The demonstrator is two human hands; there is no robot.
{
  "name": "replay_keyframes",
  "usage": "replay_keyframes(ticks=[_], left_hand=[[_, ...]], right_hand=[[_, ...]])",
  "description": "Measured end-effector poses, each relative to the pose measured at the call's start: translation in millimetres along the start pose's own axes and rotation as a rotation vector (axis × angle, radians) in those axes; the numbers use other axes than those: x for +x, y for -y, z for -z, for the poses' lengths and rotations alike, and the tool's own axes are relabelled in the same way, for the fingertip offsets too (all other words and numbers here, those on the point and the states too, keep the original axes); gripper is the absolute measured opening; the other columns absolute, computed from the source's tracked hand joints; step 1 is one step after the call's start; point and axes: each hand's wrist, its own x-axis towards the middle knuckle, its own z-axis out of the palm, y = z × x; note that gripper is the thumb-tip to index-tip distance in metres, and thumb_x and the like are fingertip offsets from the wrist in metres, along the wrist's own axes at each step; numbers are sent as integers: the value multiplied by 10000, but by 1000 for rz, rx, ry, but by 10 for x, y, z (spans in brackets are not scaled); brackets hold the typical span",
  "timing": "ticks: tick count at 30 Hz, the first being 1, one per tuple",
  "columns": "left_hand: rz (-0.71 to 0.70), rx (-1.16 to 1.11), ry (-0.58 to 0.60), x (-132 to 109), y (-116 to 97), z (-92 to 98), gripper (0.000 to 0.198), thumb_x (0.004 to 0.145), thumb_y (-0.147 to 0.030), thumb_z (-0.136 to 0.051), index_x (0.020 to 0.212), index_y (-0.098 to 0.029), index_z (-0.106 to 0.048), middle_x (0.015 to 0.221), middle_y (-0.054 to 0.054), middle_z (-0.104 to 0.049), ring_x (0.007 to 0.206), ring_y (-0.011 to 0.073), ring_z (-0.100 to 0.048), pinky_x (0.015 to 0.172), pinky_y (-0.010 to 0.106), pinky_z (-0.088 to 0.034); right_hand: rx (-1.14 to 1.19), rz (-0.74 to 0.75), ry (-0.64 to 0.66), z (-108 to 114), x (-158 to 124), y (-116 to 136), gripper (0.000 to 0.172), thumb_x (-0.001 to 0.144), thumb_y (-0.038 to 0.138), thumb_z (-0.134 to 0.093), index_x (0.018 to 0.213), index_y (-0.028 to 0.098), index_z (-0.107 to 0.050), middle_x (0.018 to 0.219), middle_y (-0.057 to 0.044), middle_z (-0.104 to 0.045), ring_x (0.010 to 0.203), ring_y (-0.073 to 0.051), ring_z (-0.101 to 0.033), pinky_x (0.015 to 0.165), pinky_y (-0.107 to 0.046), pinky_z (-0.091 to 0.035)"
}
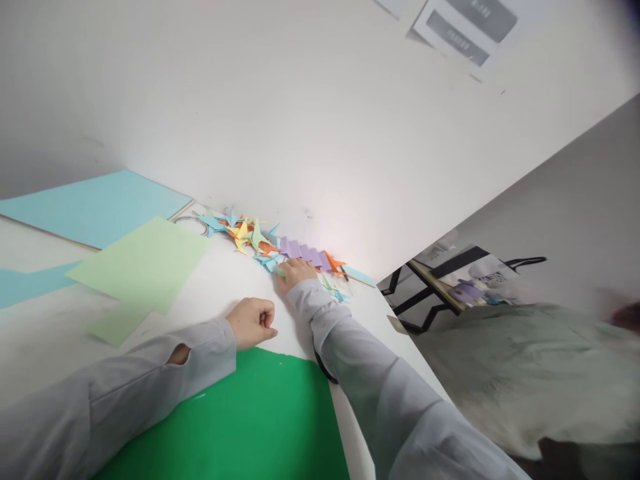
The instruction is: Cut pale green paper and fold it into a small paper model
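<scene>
My left hand [251,323] is curled closed above the white table, its thumb close to the bent index finger, and nothing shows in it. Farther forward, my right hand [299,272] reaches into a row of folded paper pieces against the wall, its fingers bent over a bit of light green folded paper [282,272]; the fingertips are partly hidden. Left of that hand lie several paper cranes [242,232] in yellow, blue, green and orange. Just beyond it runs a pleated purple paper strip [305,252], with an orange folded piece [333,263] at its right end.
A green mat [240,420] lies under my forearms. Light green sheets [150,260] and a large blue sheet [100,207] cover the left side. A white wall [280,120] rises behind. At right, a person's pale clothing [530,373] is near a low table with a bag [495,277].
</scene>
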Motion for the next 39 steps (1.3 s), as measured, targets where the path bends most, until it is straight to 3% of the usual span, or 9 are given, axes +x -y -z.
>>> replay_keyframes(ticks=[4,12,19,24,27,30,32,35,39], left_hand=[[6,5,-12,-10,3,-5,244,579,-170,-619,511,-181,-385,429,-95,-353,444,69,-321,455,208,-244],[10,-22,-15,-3,4,-6,246,575,-162,-625,509,-177,-388,423,-99,-348,432,63,-318,451,205,-238],[5,-35,-14,-5,10,-11,252,570,-155,-631,509,-178,-388,418,-102,-344,429,63,-312,446,205,-240],[5,-23,-22,-16,-16,6,254,573,-150,-626,508,-180,-382,412,-103,-337,434,65,-305,444,205,-238],[-14,-25,-27,-25,-30,19,239,568,-120,-604,506,-177,-381,417,-106,-328,438,62,-299,449,201,-238],[-20,-11,-11,-30,-49,31,223,571,-108,-582,512,-181,-379,402,-113,-303,420,58,-278,445,199,-228],[-15,15,0,-32,-62,37,227,576,-109,-571,510,-187,-368,389,-117,-284,405,58,-261,438,200,-215],[-28,79,-4,-35,-68,42,231,578,-94,-534,499,-194,-341,394,-112,-272,404,58,-255,436,201,-211],[-127,206,-6,-36,-25,46,239,589,-106,-492,492,-200,-294,429,-95,-267,429,64,-254,444,203,-219]], right_hand=[[6,7,-17,26,138,158,305,805,348,-470,1038,192,-589,1060,-89,-610,1012,-262,-501,811,-369,-342],[10,-27,-23,-3,171,214,254,805,162,-416,935,139,-632,983,-124,-648,952,-259,-542,795,-381,-327],[51,-77,-100,36,33,186,269,772,275,-491,960,128,-614,986,-132,-641,948,-274,-530,788,-386,-318],[111,-1,-169,59,-325,316,206,784,269,-481,880,167,-632,934,-82,-654,931,-228,-525,787,-346,-308],[234,102,-427,38,-683,333,166,772,252,-486,731,172,-626,754,-53,-643,764,-188,-531,682,-313,-318],[378,113,-641,7,-1052,269,268,789,244,-481,533,172,-520,531,-17,-509,573,-135,-448,572,-276,-293],[513,18,-700,-23,-1252,194,354,798,232,-479,456,180,-399,464,26,-380,486,-102,-353,518,-253,-270],[786,-338,-713,-98,-1446,76,455,795,291,-490,436,205,-225,444,72,-195,418,-70,-211,439,-242,-194],[1068,-613,-715,-205,-1538,-14,464,772,338,-485,459,225,-162,456,76,-130,428,-64,-155,416,-244,-153]])
